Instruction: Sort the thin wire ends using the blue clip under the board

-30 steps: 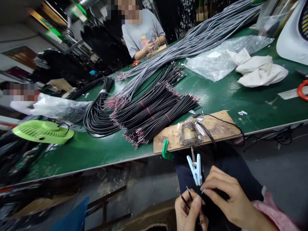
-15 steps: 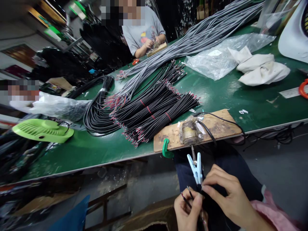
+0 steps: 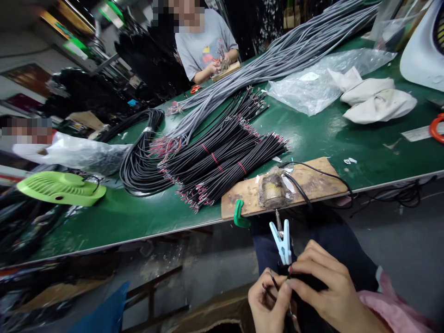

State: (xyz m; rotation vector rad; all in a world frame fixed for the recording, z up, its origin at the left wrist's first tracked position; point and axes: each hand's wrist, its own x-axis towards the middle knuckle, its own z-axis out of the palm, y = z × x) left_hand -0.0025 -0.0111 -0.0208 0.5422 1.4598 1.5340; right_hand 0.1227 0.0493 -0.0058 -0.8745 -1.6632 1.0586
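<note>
My left hand point(image 3: 270, 300) is closed on a black cable point(image 3: 274, 280), whose stripped ends stick up between thumb and fingers. Close against it, my right hand point(image 3: 328, 282) pinches thin wires point(image 3: 290, 269) at the fingertips; a dark red one shows there. Just above the fingertips is a light blue clothespin point(image 3: 282, 243), its handles pointing up. Whether the clothespin grips the wires is hidden. Behind it, a metal tip point(image 3: 278, 217) juts out from a dirty, wrapped block point(image 3: 274, 190) on a wooden board point(image 3: 322, 178).
A green clamp point(image 3: 240, 215) sits at the board's left end. Bundles of black cables point(image 3: 215, 157) and long grey cables point(image 3: 277, 55) lie on the green table point(image 3: 114, 226). White gloves point(image 3: 381, 99) rest by a plastic bag point(image 3: 308, 88). A co-worker point(image 3: 204, 46) sits across the table.
My right fingertips have shifted slightly at the wires, and a dark red wire now shows between them. My left hand has moved a little left. The clothespin has hardly moved.
</note>
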